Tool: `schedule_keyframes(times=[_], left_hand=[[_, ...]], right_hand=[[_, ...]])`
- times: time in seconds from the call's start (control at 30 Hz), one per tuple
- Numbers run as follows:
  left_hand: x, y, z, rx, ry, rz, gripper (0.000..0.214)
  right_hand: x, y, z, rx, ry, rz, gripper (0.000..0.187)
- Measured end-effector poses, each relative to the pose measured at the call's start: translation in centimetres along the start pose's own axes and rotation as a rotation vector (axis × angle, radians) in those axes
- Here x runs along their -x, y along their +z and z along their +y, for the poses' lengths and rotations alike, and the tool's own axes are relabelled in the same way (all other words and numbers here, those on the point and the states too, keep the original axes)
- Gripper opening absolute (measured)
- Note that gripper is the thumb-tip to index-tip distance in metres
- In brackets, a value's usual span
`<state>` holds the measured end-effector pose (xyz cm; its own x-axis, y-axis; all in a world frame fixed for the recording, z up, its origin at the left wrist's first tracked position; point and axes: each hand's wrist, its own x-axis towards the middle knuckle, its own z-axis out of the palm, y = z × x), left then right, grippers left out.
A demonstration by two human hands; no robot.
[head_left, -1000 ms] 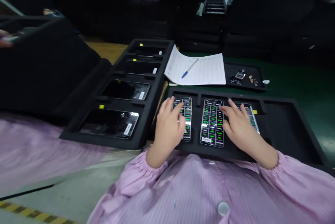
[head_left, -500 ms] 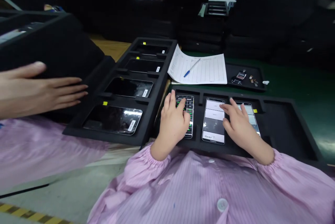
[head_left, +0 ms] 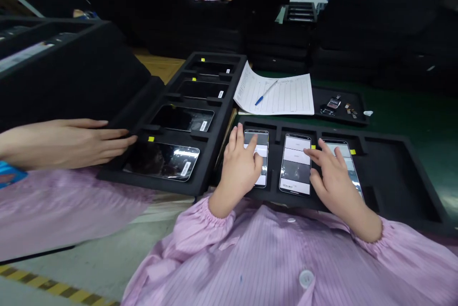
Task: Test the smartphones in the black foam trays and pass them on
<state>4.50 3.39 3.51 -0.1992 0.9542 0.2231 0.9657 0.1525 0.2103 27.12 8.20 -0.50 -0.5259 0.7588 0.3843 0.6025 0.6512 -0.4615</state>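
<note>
Three lit smartphones lie in slots of a black foam tray (head_left: 397, 177) in front of me. Over the left smartphone (head_left: 262, 182) is my left hand (head_left: 240, 165), fingers spread, partly covering its light and grey screen. The middle smartphone (head_left: 295, 170) shows white and grey bands. My right hand (head_left: 338, 186) is open, its index fingertip at the right edge of that middle screen; I cannot tell whether it touches. Its palm and other fingers hide much of the right smartphone (head_left: 352, 165). Neither hand grips anything.
Left, another black tray (head_left: 200, 172) holds several dark smartphones with yellow tabs. A co-worker's hand (head_left: 82, 143) reaches beside it. Behind my tray lie a paper form (head_left: 296, 96), a blue pen (head_left: 265, 94) and a small tray (head_left: 352, 117) with small parts. Black foam stacks (head_left: 375, 34) stand behind.
The left phone's screen has switched from a dark grid with green entries to light and grey bands. My right index fingertip sits slightly lower on the middle phone. The co-worker's hand has moved right.
</note>
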Motion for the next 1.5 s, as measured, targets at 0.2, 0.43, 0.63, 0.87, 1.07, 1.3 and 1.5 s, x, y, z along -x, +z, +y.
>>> schedule_keyframes(times=[0.2,0.43,0.63,0.87,1.07,1.3,1.5], left_hand=[[1.9,0.1,0.3,0.032,0.090,0.020,0.047],[2.8,0.7,-0.4,-0.008,0.094,0.045,0.044],[4.7,0.0,-1.3,-0.009,0.214,0.171,0.041],[5.0,0.2,-1.7,-0.001,0.248,0.190,0.041],[4.7,-0.4,-1.6,0.076,0.252,0.268,0.042],[4.1,0.4,-1.5,0.122,0.258,0.293,0.041],[3.4,1.6,-1.8,0.138,0.186,0.252,0.043]], right_hand=[[0.5,0.2,0.1,0.024,-0.012,-0.053,0.032],[1.8,-0.9,-0.8,-0.054,-0.104,-0.061,0.031],[2.1,-1.9,1.1,-0.039,-0.071,-0.079,0.030],[1.2,-3.5,6.3,0.140,0.230,0.121,0.031],[2.9,-3.7,5.4,0.098,0.200,0.155,0.031],[4.6,-3.7,4.7,0.098,0.186,0.159,0.030],[5.7,-3.5,4.1,0.084,0.115,0.187,0.023]])
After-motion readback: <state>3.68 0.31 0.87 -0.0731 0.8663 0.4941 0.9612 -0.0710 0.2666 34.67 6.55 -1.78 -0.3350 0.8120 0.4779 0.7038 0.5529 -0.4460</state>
